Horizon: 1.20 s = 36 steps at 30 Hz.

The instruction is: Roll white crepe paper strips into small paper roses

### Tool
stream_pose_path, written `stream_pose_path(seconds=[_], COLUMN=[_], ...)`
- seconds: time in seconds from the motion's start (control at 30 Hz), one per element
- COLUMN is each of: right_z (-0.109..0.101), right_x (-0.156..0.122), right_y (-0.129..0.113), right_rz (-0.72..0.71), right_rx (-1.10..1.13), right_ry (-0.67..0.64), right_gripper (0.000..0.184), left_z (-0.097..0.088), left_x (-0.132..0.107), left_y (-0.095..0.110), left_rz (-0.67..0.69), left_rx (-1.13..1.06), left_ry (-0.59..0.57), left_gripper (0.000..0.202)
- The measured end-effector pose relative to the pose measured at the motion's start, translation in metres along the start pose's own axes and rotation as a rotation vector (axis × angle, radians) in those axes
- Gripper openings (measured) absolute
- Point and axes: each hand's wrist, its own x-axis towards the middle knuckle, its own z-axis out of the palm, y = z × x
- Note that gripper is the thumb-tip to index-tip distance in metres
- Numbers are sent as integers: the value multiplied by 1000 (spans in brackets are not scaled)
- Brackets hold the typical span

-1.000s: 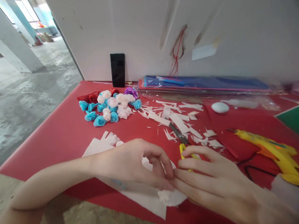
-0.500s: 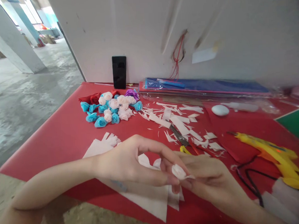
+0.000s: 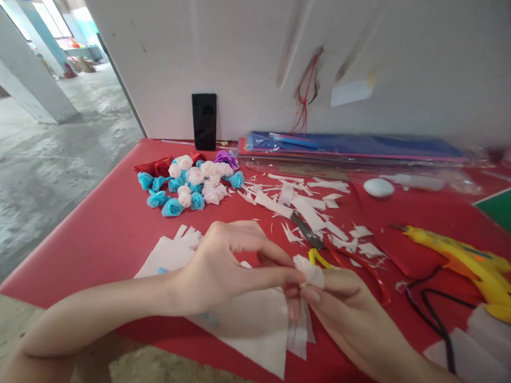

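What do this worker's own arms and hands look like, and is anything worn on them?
They are a person's. The left hand and right hand are ungloved. No sleeve shows on the left arm or right forearm. I see no watch, bracelet or markings; some fingers are hidden.

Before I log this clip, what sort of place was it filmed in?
Probably a handicraft corner in a large, bare building. A red-covered table holds a cluster of rose-like flowers and what looks like a yellow glue gun, while a thick pillar stands beyond.
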Motion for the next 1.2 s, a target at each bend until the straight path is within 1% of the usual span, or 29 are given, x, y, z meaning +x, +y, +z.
stream_pose_path(seconds=[0.1, 0.2, 0.27, 0.37, 0.43, 0.47, 0.53, 0.6, 0.67, 0.73, 0.9, 1.2], right_z=[3, 5, 5, 4, 3, 3, 4, 5, 7, 9, 11, 17], right_x=[-1, -1, -2, -2, -2, -2, -2, -3, -3, -4, -4, 1], right_y=[-1, -3, -4, -3, -1, 0, 0, -2, -6, -11, -19, -28], right_rz=[10, -4, -18, -32, -21, -13, -4, -15, -40, -77, -204, -385], right_rx=[26, 25, 16, 5, -4, -15, -52, -101, -163, -247, -428, -587], right_ry=[2, -2, -12, -28, -20, -12, 8, 37, 88, 127, 132, 243], right_gripper=[19, 20, 21, 21, 22, 23, 24, 23, 22, 22, 22, 26], left_z=[1, 3, 5, 6, 7, 7, 6, 5, 3, 1, -2, -1], left_x=[-2, -4, -5, -7, -7, -7, -7, -6, -5, -4, -4, -10], left_y=[-2, -4, -3, -2, -1, -2, -2, -2, -2, -1, 2, 2], left_rz=[168, 240, 241, 189, 165, 175, 255, 398, 516, 566, 596, 653], left_rx=[113, 153, 145, 103, 80, 78, 109, 199, 321, 411, 507, 647], left_ry=[58, 125, 126, 103, 99, 104, 124, 160, 195, 221, 200, 226], left_gripper=[7, 11, 11, 11, 10, 10, 10, 11, 11, 11, 9, 3])
